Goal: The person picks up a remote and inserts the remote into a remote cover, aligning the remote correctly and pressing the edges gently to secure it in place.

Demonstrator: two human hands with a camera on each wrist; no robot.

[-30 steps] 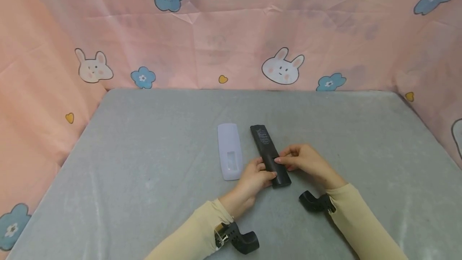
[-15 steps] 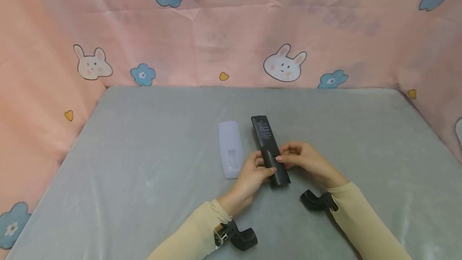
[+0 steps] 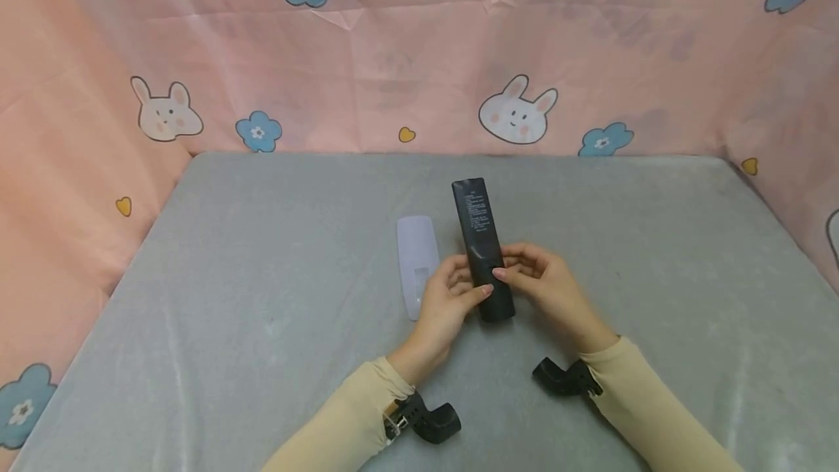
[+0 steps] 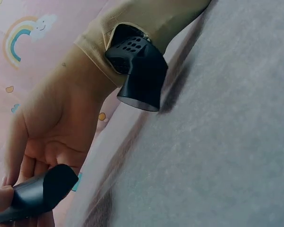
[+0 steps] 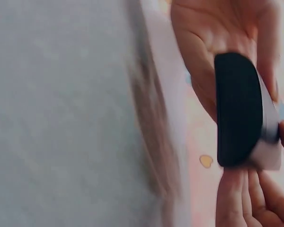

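Note:
A black remote control [image 3: 481, 239] is held up between both hands, its back with small printed text turned toward the head camera. My left hand [image 3: 440, 309] grips the lower part from the left, thumb on the back and fingers under it. From the right, my right hand [image 3: 549, 290] pinches the same part, its thumb on the back near the middle. In both wrist views the rounded near end of the remote control [image 5: 239, 111] shows between the hands. Just left of it a pale lavender remote-shaped cover [image 3: 417, 257] lies on the table, partly behind my left hand.
The grey cloth-covered table [image 3: 262, 275] extends around the hands. A pink curtain [image 3: 367, 79] with rabbits and flowers hangs along its back and sides. A black wrist camera [image 3: 432, 421] sticks out from the left sleeve, and another camera [image 3: 564, 376] from the right.
The remote control has been raised and tipped more upright, its far end moving up in the head view. Both hands have risen with it, and the left now overlaps the lavender cover.

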